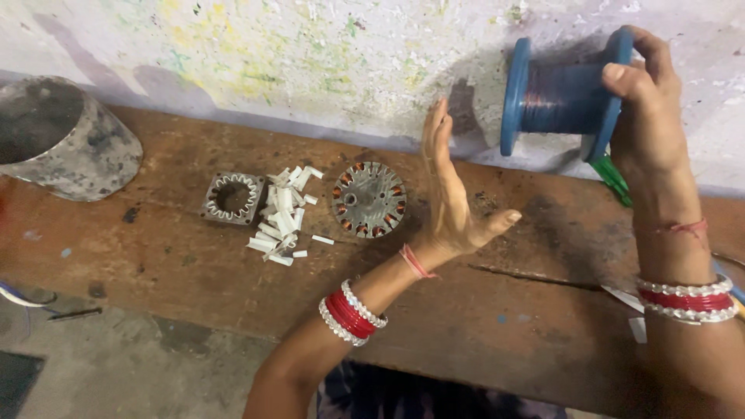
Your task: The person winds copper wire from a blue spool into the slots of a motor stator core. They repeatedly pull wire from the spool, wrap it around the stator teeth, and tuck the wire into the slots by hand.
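Red and white bangles, red wrist threads

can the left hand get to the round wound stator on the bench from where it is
Probably yes. The left hand is open and empty, raised just right of the wound stator, with only bare bench between them. The right hand holds the blue spool, well clear.

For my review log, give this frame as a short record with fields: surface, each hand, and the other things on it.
surface: worn wooden bench against a paint-flecked wall
right hand: grips a blue spool of copper wire, held up off the bench
left hand: open, flat, holding nothing
middle: round wound stator, white paper strips, square toothed core
far left: grey metal cone
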